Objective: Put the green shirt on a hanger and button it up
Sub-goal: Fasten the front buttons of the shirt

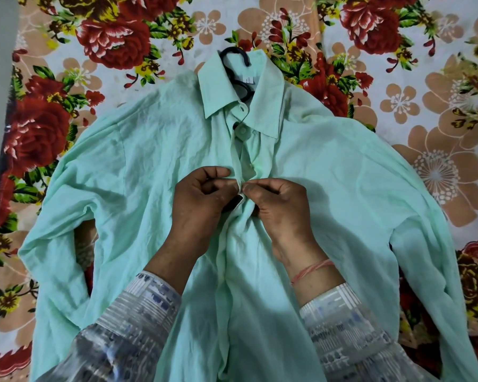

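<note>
The shirt (149, 161) lies face up in the middle of the floral sheet (414, 86), collar (265, 100) toward the far edge and sleeves spread toward the left and right edges. A black hanger (233, 55) sits inside it, its hook poking out of the collar. The button (242, 130) just below the collar is fastened. At chest height, the left hand (202, 199) and right hand (279, 205) meet, each pinching the front strip between curled fingers. A pink thread (312, 270) circles the right wrist.
</note>
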### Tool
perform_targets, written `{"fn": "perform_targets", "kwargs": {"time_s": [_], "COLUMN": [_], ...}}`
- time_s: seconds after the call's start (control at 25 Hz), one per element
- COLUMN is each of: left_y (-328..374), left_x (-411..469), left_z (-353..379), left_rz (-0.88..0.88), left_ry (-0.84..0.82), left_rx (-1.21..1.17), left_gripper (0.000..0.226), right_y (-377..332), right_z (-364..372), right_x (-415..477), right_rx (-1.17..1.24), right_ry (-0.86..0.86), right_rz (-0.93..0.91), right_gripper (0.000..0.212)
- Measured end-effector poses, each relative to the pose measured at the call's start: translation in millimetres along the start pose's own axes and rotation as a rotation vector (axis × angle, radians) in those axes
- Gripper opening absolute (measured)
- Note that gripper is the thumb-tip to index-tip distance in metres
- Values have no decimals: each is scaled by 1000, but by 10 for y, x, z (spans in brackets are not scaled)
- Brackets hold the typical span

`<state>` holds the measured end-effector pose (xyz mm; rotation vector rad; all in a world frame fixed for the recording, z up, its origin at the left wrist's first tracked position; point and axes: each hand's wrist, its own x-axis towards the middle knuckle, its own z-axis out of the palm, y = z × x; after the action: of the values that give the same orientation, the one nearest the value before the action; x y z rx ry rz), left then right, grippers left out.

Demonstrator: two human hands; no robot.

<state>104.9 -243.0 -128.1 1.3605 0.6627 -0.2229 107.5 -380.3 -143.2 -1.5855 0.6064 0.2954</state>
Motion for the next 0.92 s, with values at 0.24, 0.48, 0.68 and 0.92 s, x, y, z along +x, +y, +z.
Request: {"fn": "perform_targets", "kwargs": {"time_s": [0.24,0.48,0.68,0.92], "left_y": [-9,-89,45,51], "left_x": [50,16,69,150], "left_z": [0,26,-25,107], "left_rz": [-17,51,-64,86], "left_ry": [-3,33,-20,113], "left_rx": [60,194,62,448], "left_gripper": [27,27,19,22], "right_y": [-4,-72,-7,113], "right_z": [-20,3,25,107], "right_x": [-6,-89,-8,-37], "right_rx": [-165,-255,-209,-549], "right_ry": [9,-16,-32,-11], "right_rz": [-83,-156,-130,-442], "right_gripper": [8,13,15,17]}}
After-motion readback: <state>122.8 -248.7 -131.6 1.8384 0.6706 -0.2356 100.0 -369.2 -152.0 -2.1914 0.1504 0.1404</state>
